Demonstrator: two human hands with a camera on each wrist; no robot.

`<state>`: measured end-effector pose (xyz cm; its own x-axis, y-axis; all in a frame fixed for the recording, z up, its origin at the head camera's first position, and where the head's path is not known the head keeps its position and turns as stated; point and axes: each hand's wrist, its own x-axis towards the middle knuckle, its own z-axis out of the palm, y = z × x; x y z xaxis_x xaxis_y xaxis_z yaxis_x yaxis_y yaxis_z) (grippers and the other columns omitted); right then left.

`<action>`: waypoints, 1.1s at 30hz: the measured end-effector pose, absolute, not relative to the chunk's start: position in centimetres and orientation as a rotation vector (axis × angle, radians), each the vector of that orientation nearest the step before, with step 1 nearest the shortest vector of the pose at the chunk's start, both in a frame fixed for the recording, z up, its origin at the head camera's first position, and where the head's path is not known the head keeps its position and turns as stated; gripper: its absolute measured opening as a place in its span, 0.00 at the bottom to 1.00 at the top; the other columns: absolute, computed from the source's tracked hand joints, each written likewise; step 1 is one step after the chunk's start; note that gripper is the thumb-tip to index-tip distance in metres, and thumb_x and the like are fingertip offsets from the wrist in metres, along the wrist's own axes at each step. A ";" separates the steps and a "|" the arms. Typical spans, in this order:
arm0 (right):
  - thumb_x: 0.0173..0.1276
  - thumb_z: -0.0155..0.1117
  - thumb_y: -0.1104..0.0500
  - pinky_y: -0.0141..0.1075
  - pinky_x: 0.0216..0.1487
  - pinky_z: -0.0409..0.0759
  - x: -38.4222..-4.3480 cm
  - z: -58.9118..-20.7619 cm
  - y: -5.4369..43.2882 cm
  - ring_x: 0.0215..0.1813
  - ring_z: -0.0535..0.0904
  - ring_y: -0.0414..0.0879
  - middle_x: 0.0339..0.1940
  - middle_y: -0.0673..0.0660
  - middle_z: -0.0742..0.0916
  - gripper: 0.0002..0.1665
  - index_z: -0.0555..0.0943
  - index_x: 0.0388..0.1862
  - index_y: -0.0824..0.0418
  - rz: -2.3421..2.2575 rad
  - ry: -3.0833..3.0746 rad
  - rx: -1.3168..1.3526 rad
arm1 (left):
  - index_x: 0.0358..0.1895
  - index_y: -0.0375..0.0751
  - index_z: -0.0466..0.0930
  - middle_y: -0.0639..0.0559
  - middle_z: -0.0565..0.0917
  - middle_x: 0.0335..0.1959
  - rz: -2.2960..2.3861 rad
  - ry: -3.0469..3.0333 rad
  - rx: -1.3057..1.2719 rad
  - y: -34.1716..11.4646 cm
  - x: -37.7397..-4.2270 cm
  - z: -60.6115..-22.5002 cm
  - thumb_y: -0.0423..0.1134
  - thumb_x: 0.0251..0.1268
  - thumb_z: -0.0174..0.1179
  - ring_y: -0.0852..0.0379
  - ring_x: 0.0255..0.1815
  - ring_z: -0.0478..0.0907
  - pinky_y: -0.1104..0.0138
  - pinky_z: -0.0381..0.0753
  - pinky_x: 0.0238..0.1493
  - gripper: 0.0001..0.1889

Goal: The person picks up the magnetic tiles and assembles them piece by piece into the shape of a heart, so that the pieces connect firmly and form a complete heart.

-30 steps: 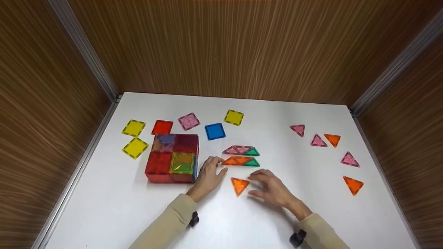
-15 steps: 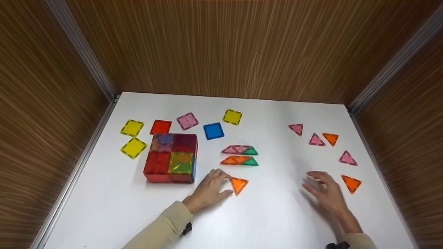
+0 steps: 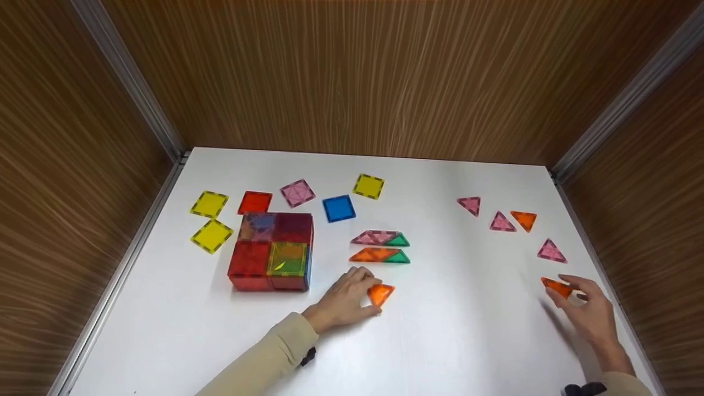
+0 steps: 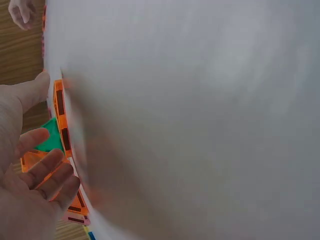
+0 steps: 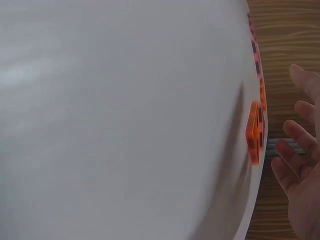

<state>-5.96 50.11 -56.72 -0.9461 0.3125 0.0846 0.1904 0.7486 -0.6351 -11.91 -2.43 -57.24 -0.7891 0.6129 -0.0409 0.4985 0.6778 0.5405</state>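
In the head view my left hand [image 3: 347, 300] is at an orange triangular magnetic tile [image 3: 380, 295] lying on the white table, its fingers over the tile's left corner and its thumb beside the lower tip. The left wrist view has these fingers loosely extended. At the table's right side my right hand [image 3: 594, 311] reaches around another orange triangular tile [image 3: 556, 286], whose lower tip the thumb hides. In the right wrist view a gap shows between the spread fingers [image 5: 290, 157] and that tile [image 5: 254, 132]. Beyond the left hand lie an orange-and-green strip [image 3: 368, 256] and a pink-and-green strip [image 3: 374, 238].
A red block of square tiles [image 3: 250, 258] with a yellow-framed square stands left of my left hand. Several loose squares, such as a blue one [image 3: 339, 209], lie behind it. Pink triangles [image 3: 551, 251] and an orange triangle [image 3: 523, 220] lie at the back right.
My left hand has come down from the strips to the near orange triangle. My right hand has left that triangle and swung right to the far-right orange triangle.
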 end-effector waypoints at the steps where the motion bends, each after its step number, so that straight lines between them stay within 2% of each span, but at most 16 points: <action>1: 0.70 0.74 0.43 0.19 0.49 0.69 -5.9 -56.9 50.6 0.53 0.70 0.26 0.60 0.42 0.81 0.36 0.80 0.69 0.62 1.008 -2.748 -0.427 | 0.71 0.49 0.78 0.50 0.76 0.66 0.764 2.671 0.902 -2.4 -12.0 -57.2 0.56 0.71 0.68 0.51 0.68 0.73 0.54 0.74 0.77 0.30; 2: 0.71 0.74 0.43 0.15 0.49 0.68 -5.9 -57.0 51.0 0.52 0.69 0.23 0.58 0.39 0.80 0.37 0.79 0.70 0.62 1.032 -2.739 -0.452 | 0.71 0.50 0.78 0.49 0.76 0.67 0.762 2.669 0.903 -2.3 -12.0 -57.2 0.56 0.71 0.68 0.51 0.68 0.73 0.54 0.73 0.77 0.29; 4: 0.71 0.73 0.43 0.12 0.47 0.66 -5.8 -57.3 51.8 0.51 0.66 0.20 0.59 0.40 0.78 0.38 0.77 0.72 0.63 1.058 -2.739 -0.486 | 0.70 0.50 0.79 0.49 0.76 0.68 0.756 2.666 0.908 -2.3 -12.1 -57.2 0.55 0.71 0.68 0.51 0.68 0.73 0.53 0.74 0.77 0.29; 6: 0.72 0.72 0.41 0.12 0.48 0.67 -5.8 -57.7 52.4 0.52 0.66 0.22 0.64 0.49 0.79 0.40 0.76 0.73 0.63 1.036 -2.773 -0.514 | 0.70 0.50 0.79 0.49 0.76 0.69 0.755 2.660 0.913 -2.2 -12.1 -57.2 0.55 0.71 0.68 0.51 0.68 0.73 0.54 0.74 0.77 0.28; 7: 0.73 0.70 0.41 0.15 0.55 0.72 -5.7 -57.9 52.6 0.56 0.70 0.27 0.67 0.56 0.79 0.41 0.75 0.74 0.64 1.026 -2.800 -0.514 | 0.70 0.50 0.79 0.50 0.76 0.69 0.757 2.658 0.914 -2.2 -12.1 -57.2 0.55 0.70 0.68 0.52 0.68 0.72 0.54 0.74 0.77 0.28; 8: 0.74 0.70 0.41 0.21 0.62 0.76 -5.8 -58.0 52.7 0.60 0.73 0.34 0.70 0.63 0.77 0.41 0.74 0.74 0.65 1.016 -2.821 -0.516 | 0.70 0.50 0.79 0.50 0.77 0.68 0.754 2.656 0.914 -2.2 -12.1 -57.2 0.55 0.71 0.68 0.52 0.68 0.72 0.54 0.74 0.76 0.28; 10: 0.75 0.68 0.40 0.41 0.74 0.78 -5.8 -58.2 52.8 0.68 0.75 0.51 0.74 0.70 0.74 0.42 0.72 0.75 0.66 1.009 -2.863 -0.527 | 0.69 0.50 0.80 0.51 0.77 0.66 0.742 2.660 0.922 -2.2 -12.1 -57.2 0.55 0.71 0.68 0.53 0.66 0.72 0.56 0.75 0.75 0.28; 11: 0.75 0.68 0.40 0.52 0.76 0.75 -5.8 -58.2 52.9 0.72 0.73 0.60 0.76 0.72 0.72 0.43 0.71 0.76 0.67 1.020 -2.872 -0.523 | 0.69 0.50 0.80 0.51 0.78 0.65 0.740 2.659 0.919 -2.2 -12.1 -57.2 0.56 0.71 0.68 0.54 0.65 0.72 0.57 0.75 0.74 0.28; 13: 0.76 0.68 0.42 0.69 0.73 0.68 -5.9 -58.3 52.8 0.76 0.67 0.74 0.76 0.75 0.71 0.44 0.70 0.76 0.70 1.042 -2.885 -0.485 | 0.69 0.49 0.80 0.52 0.78 0.63 0.733 2.663 0.915 -2.3 -12.0 -57.2 0.56 0.71 0.68 0.55 0.64 0.72 0.58 0.75 0.73 0.28; 15: 0.75 0.68 0.41 0.61 0.74 0.72 -6.0 -58.3 52.7 0.76 0.67 0.75 0.75 0.76 0.73 0.44 0.71 0.75 0.70 0.998 -2.911 -0.460 | 0.69 0.48 0.81 0.52 0.78 0.62 0.732 2.661 0.912 -2.3 -12.1 -57.2 0.56 0.71 0.68 0.55 0.63 0.72 0.58 0.76 0.72 0.28; 18: 0.74 0.69 0.41 0.62 0.72 0.73 -6.0 -58.2 52.5 0.74 0.68 0.76 0.72 0.77 0.74 0.43 0.73 0.73 0.71 0.951 -2.934 -0.393 | 0.69 0.48 0.81 0.52 0.78 0.63 0.742 2.650 0.911 -2.4 -12.1 -57.2 0.56 0.71 0.68 0.55 0.63 0.71 0.57 0.76 0.72 0.28; 20: 0.74 0.69 0.40 0.64 0.71 0.74 -6.0 -58.2 52.3 0.72 0.69 0.76 0.71 0.77 0.75 0.42 0.75 0.71 0.71 0.903 -2.953 -0.367 | 0.69 0.49 0.80 0.52 0.78 0.63 0.745 2.644 0.917 -2.5 -12.2 -57.2 0.56 0.71 0.67 0.54 0.63 0.71 0.57 0.75 0.72 0.29; 22: 0.74 0.69 0.40 0.74 0.67 0.70 -5.9 -58.1 52.1 0.70 0.69 0.77 0.71 0.79 0.74 0.42 0.75 0.70 0.72 0.880 -2.967 -0.338 | 0.70 0.49 0.80 0.52 0.78 0.63 0.747 2.643 0.921 -2.5 -12.3 -57.2 0.57 0.71 0.67 0.54 0.64 0.71 0.58 0.75 0.73 0.29; 26: 0.73 0.70 0.41 0.75 0.61 0.71 -5.7 -57.9 51.9 0.67 0.68 0.78 0.70 0.79 0.73 0.43 0.75 0.70 0.74 0.780 -3.023 -0.318 | 0.70 0.49 0.80 0.52 0.78 0.63 0.746 2.650 0.923 -2.6 -12.3 -57.2 0.57 0.71 0.67 0.54 0.64 0.71 0.58 0.75 0.73 0.29; 33: 0.69 0.74 0.44 0.63 0.52 0.79 -5.3 -57.9 51.7 0.61 0.73 0.72 0.65 0.76 0.77 0.40 0.79 0.66 0.74 0.681 -3.029 -0.274 | 0.69 0.47 0.81 0.50 0.78 0.61 0.751 2.644 0.959 -2.5 -12.0 -57.3 0.56 0.69 0.69 0.50 0.67 0.73 0.54 0.75 0.75 0.29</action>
<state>-5.30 51.74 -57.86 -0.9843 0.1762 -0.0145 0.1654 0.8890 -0.4270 -12.00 -2.53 -57.27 -0.7595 0.6493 -0.0398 0.5313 0.6545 0.5379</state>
